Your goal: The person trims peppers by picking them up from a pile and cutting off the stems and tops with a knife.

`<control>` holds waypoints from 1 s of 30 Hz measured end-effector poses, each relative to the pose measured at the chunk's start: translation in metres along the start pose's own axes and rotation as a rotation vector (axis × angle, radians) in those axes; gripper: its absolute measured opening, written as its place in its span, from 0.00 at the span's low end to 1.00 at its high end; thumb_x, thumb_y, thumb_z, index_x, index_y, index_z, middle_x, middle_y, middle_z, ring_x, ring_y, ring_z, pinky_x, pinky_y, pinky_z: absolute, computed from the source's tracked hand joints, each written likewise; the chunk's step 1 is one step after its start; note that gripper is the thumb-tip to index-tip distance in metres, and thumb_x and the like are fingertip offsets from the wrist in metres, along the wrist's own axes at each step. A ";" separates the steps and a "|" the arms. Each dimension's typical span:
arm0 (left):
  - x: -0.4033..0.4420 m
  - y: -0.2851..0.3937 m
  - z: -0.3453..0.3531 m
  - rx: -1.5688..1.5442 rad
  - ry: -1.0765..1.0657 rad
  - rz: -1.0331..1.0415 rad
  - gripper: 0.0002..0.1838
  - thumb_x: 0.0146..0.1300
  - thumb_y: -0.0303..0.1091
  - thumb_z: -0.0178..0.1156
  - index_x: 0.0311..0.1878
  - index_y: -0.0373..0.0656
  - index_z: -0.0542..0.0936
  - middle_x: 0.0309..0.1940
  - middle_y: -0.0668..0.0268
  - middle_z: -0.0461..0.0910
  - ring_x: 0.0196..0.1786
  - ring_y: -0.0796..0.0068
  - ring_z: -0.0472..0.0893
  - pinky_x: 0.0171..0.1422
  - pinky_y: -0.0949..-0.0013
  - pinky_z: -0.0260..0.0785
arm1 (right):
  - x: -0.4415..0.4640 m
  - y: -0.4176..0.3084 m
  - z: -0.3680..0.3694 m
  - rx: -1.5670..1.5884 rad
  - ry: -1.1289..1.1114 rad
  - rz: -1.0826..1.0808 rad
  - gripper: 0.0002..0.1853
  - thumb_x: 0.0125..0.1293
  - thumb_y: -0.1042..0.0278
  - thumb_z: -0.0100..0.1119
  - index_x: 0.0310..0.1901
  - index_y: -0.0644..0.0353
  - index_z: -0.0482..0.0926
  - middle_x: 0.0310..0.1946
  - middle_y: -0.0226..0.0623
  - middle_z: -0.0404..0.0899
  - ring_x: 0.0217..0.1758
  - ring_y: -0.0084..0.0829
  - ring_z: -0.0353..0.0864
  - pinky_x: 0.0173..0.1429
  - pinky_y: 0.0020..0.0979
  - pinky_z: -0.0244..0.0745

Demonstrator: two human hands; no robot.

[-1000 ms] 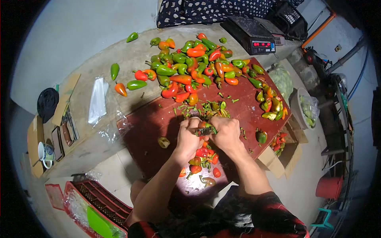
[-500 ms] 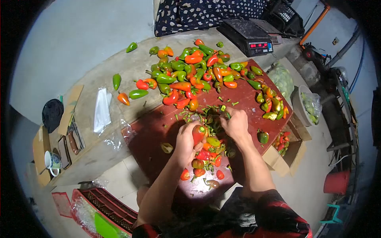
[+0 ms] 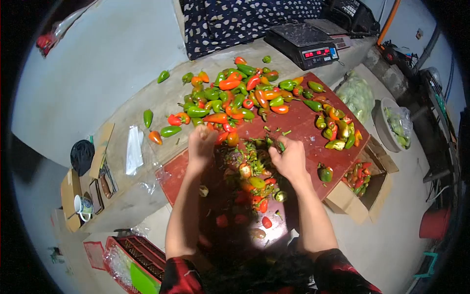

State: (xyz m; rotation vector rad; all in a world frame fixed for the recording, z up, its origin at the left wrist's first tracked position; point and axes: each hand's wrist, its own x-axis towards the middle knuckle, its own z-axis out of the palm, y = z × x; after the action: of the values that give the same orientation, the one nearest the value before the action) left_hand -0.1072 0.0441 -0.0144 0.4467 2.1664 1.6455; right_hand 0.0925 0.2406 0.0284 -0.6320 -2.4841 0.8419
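My left hand is at the near edge of a heap of red, orange and green peppers. Its fingers are curled, and what they hold, if anything, is hidden. Over the middle of the red board, my right hand is closed around a small dark green thing too covered to name. Between the hands lie green stem scraps and a red pepper with a pale cut end. More peppers lie nearer my body, partly in shadow.
A cluster of peppers lies on the board's right side. Beyond that edge stands a cardboard box holding peppers. A digital scale sits at the back. Clear plastic bags, a mug and a red crate are leftward.
My left hand has let go of the red pepper and moved up and left to the heap. My right hand stays near the same place, still closed. The view has shifted slightly.
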 end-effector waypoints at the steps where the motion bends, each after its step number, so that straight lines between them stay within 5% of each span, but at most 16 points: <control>1: 0.011 0.009 0.004 0.399 0.100 0.222 0.17 0.60 0.31 0.60 0.53 0.41 0.78 0.51 0.50 0.80 0.49 0.53 0.83 0.51 0.50 0.76 | 0.000 -0.001 -0.002 0.010 0.004 0.012 0.11 0.56 0.63 0.67 0.35 0.62 0.82 0.25 0.55 0.80 0.34 0.58 0.82 0.42 0.52 0.77; 2: 0.020 0.018 0.010 0.403 0.095 0.223 0.17 0.60 0.31 0.60 0.53 0.41 0.78 0.51 0.50 0.80 0.49 0.53 0.83 0.51 0.50 0.76 | 0.000 -0.001 -0.004 0.020 0.007 0.022 0.11 0.56 0.63 0.66 0.34 0.63 0.82 0.25 0.56 0.80 0.34 0.59 0.82 0.42 0.52 0.76; 5: 0.030 0.043 0.030 1.068 0.152 0.197 0.22 0.63 0.30 0.50 0.60 0.48 0.78 0.57 0.51 0.77 0.54 0.46 0.81 0.57 0.47 0.75 | 0.003 0.001 -0.006 0.068 -0.020 0.027 0.11 0.56 0.63 0.65 0.32 0.64 0.80 0.24 0.56 0.80 0.33 0.59 0.82 0.41 0.53 0.76; 8: 0.036 0.055 0.037 1.159 0.030 0.104 0.23 0.63 0.31 0.52 0.63 0.50 0.77 0.61 0.53 0.75 0.55 0.46 0.81 0.59 0.48 0.75 | 0.004 0.002 -0.005 0.108 -0.018 -0.001 0.11 0.57 0.64 0.64 0.31 0.64 0.79 0.23 0.56 0.79 0.32 0.59 0.81 0.40 0.53 0.76; 13: 0.043 0.030 0.024 1.120 0.083 0.202 0.21 0.63 0.37 0.58 0.60 0.51 0.79 0.57 0.56 0.78 0.54 0.48 0.81 0.56 0.50 0.76 | 0.000 -0.003 0.002 0.150 -0.027 -0.001 0.10 0.57 0.64 0.63 0.30 0.63 0.79 0.22 0.54 0.79 0.30 0.58 0.81 0.39 0.52 0.76; 15: 0.042 0.025 0.017 0.867 0.039 0.237 0.21 0.61 0.37 0.60 0.59 0.49 0.78 0.53 0.58 0.80 0.53 0.48 0.82 0.55 0.50 0.75 | 0.000 -0.006 0.004 0.138 -0.085 -0.026 0.10 0.58 0.64 0.63 0.29 0.63 0.80 0.22 0.53 0.79 0.30 0.57 0.82 0.38 0.52 0.77; 19: 0.021 0.022 0.025 0.996 0.054 0.393 0.25 0.61 0.36 0.65 0.61 0.48 0.73 0.54 0.54 0.76 0.50 0.45 0.81 0.53 0.49 0.75 | -0.004 -0.014 0.011 0.125 -0.085 -0.068 0.10 0.59 0.64 0.62 0.29 0.63 0.79 0.22 0.53 0.79 0.30 0.56 0.82 0.38 0.51 0.77; 24: 0.033 0.037 0.032 1.089 0.035 0.284 0.22 0.59 0.34 0.66 0.57 0.44 0.78 0.54 0.50 0.75 0.49 0.42 0.81 0.52 0.46 0.76 | -0.004 -0.014 0.009 0.101 -0.141 -0.056 0.10 0.59 0.64 0.61 0.30 0.63 0.79 0.22 0.53 0.79 0.31 0.57 0.82 0.38 0.51 0.76; 26: 0.028 0.031 0.029 0.982 0.124 0.442 0.20 0.58 0.34 0.68 0.53 0.42 0.79 0.47 0.52 0.78 0.45 0.42 0.82 0.50 0.47 0.76 | -0.004 -0.014 0.007 0.081 -0.132 -0.080 0.11 0.60 0.63 0.62 0.29 0.63 0.79 0.21 0.54 0.79 0.31 0.57 0.82 0.38 0.51 0.76; 30: -0.020 0.034 0.024 0.763 -0.001 0.327 0.22 0.55 0.33 0.70 0.53 0.39 0.78 0.38 0.52 0.82 0.41 0.49 0.84 0.46 0.52 0.78 | -0.002 -0.011 0.010 0.193 -0.110 -0.096 0.14 0.60 0.59 0.66 0.32 0.63 0.78 0.17 0.48 0.77 0.24 0.48 0.82 0.34 0.45 0.75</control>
State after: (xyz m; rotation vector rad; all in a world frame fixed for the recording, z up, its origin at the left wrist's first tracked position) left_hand -0.0774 0.0637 0.0144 1.0503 2.7792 0.8685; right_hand 0.0860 0.2273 0.0281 -0.4065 -2.4672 1.0881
